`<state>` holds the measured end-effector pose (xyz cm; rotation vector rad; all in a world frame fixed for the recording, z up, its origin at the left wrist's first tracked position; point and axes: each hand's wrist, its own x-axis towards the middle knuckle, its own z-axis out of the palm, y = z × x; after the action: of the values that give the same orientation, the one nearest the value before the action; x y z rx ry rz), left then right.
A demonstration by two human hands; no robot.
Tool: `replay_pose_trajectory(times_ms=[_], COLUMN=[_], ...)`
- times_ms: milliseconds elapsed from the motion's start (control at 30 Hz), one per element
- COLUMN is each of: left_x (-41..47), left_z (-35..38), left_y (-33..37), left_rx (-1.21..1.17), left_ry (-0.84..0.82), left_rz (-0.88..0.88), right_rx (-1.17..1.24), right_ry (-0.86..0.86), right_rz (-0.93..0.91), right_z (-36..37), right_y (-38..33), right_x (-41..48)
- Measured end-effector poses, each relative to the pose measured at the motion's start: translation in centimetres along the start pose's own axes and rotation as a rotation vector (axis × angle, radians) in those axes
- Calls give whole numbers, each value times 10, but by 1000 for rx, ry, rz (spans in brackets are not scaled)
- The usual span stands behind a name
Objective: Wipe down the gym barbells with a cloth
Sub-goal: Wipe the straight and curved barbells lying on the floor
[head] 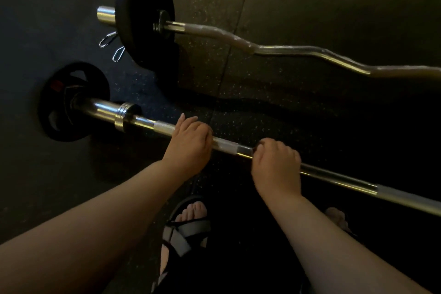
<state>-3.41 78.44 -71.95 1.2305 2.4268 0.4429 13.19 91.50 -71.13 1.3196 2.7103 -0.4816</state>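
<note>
Straight chrome steel barbell (334, 177) on speckled black rubber floor (238, 83): left hand (188, 143) and right hand (276, 164) both clasp its shaft.

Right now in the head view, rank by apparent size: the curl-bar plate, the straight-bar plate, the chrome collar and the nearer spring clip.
1. Curl-bar plate and straight-bar plate: they look about alike, and differing distance and angle leave them unranked.
2. Chrome collar.
3. Spring clip.
</note>
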Motion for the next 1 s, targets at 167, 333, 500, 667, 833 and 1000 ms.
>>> replay_pose_trajectory(times_ms=[167, 333, 500, 667, 833, 1000], left_x=[5, 0, 6, 3, 3, 5], left_z=[13, 19, 24, 17, 26, 30], left_y=[11, 12, 27, 37, 36, 38], left_rx=[37, 10, 40, 94, 66, 137], left_ry=[36, 74, 42, -44, -42, -4], left_rz=[3, 29, -43, -50, 4, -13], right_rx=[-20, 50, -39, -65, 8, 47], right_ry=[-132, -104, -77, -175, -29, 118], right_rz=[-218, -95, 34, -113, -44, 72], right_z=[0, -13, -1, 4, -4, 19], right_y=[-35, 18, -13, -45, 13, -13], right_x=[4, -4, -7, -5, -13, -20])
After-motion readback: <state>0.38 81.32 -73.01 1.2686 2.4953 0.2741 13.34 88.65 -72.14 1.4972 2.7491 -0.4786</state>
